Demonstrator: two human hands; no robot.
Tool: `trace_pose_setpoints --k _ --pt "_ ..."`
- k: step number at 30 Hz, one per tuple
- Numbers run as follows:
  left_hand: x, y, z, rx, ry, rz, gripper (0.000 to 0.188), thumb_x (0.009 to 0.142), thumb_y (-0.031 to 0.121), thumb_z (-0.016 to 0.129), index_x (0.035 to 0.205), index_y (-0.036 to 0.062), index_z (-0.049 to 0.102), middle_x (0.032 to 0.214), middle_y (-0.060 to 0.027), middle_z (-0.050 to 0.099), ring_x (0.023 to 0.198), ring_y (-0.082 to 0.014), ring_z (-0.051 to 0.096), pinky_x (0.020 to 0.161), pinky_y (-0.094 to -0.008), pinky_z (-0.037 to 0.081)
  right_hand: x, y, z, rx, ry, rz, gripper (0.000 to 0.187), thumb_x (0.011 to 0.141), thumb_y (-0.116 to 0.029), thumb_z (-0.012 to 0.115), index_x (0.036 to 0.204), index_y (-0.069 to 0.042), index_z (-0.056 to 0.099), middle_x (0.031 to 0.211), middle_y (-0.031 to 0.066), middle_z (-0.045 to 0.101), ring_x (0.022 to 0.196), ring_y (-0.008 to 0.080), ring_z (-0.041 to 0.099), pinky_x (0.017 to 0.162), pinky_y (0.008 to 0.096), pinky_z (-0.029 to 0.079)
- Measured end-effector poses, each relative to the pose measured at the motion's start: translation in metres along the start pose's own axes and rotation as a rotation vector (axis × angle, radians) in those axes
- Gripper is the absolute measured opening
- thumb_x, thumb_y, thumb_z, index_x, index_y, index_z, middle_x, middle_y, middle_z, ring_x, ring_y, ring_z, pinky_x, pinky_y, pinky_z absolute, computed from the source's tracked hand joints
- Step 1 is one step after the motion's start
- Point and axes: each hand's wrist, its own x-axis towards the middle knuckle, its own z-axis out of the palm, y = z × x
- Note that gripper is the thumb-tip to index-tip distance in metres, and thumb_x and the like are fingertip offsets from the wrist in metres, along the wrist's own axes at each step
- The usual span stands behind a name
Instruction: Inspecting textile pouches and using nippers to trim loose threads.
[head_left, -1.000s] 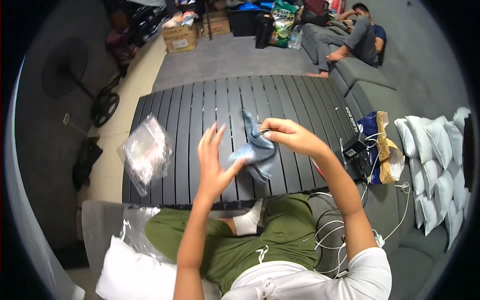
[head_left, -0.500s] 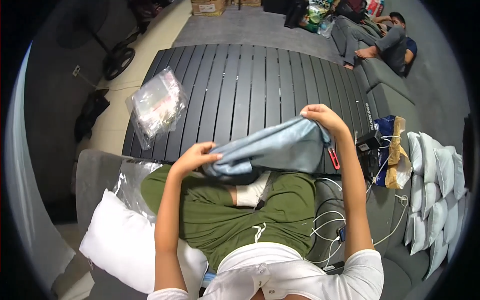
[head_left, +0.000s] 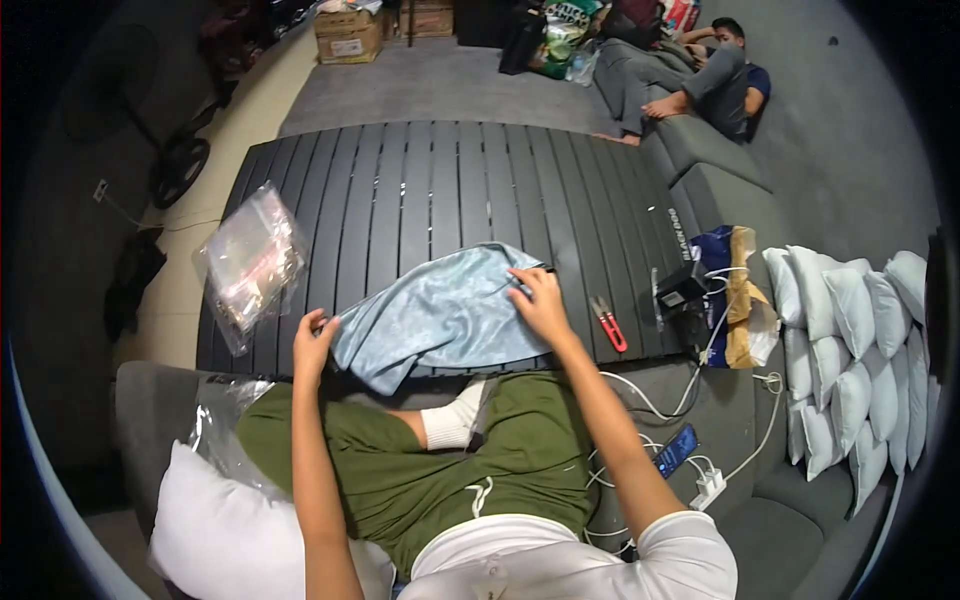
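A pale blue mottled cloth lies loosely spread along the near edge of a dark slatted table, with folds in its lower left part. My left hand has its fingers curled at the cloth's left corner and pinches it there. Over the cloth's right side rests my right hand, fingers apart and touching the fabric. Red-handled thread snips lie on the table to the right of that hand. A clear plastic bag with packed contents sits on the table at the left.
White pillow beside my left leg; pale stuffed cushions piled at the right. Cables, a phone and a power strip lie on the grey sofa. A blue-and-brown bag stands by the table's right end. Another person reclines at the far right.
The cloth went from held up and stretched between both hands to lying on the table. My right hand moved down and left, its fingers spreading. The view shifted, uncovering the snips fully.
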Motion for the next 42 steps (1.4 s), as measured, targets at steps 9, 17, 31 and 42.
trace_pose_setpoints --k 9,17,31,42 --pt "0.007 -0.001 -0.008 0.114 0.120 0.167 0.031 0.070 0.005 0.063 0.100 0.0012 0.057 0.096 -0.0099 0.060 0.090 -0.0184 0.057 0.081 -0.0285 0.043 0.055 0.024 -0.011 0.113 -0.039 0.139 0.016 0.071 -0.017 0.067 0.075 -0.002 0.063 0.072 0.0090 0.058 0.067 0.0208 0.057 0.062 0.0296 0.046" --pt "0.005 0.006 -0.049 0.432 0.487 0.201 0.028 0.074 0.007 0.059 0.102 0.0053 0.059 0.104 -0.0111 0.057 0.096 -0.0231 0.051 0.086 -0.0331 0.037 0.051 0.007 -0.050 1.082 0.024 0.568 0.011 0.084 -0.016 0.056 0.082 -0.006 0.055 0.076 0.0043 0.059 0.058 0.0073 0.050 0.051 0.0192 0.040" --pt "-0.073 0.141 0.110 -0.171 -0.359 0.412 0.022 0.083 0.020 0.055 0.098 0.0051 0.060 0.102 -0.0111 0.059 0.095 -0.0203 0.055 0.079 -0.0286 0.042 -0.008 -0.119 -0.093 2.337 -0.261 -0.063 0.007 0.083 -0.014 0.054 0.077 -0.010 0.053 0.070 0.0013 0.052 0.063 0.0140 0.049 0.058 0.0248 0.040" --pt "-0.102 0.060 -0.034 -0.308 0.232 -0.023 0.034 0.088 0.017 0.050 0.119 0.0056 0.047 0.115 -0.0043 0.051 0.105 -0.0111 0.048 0.085 -0.0230 0.037 -0.124 -0.094 0.076 0.359 -0.475 0.384 0.026 0.083 -0.003 0.042 0.108 0.005 0.045 0.096 0.0203 0.054 0.078 0.0346 0.058 0.068 0.0392 0.046"
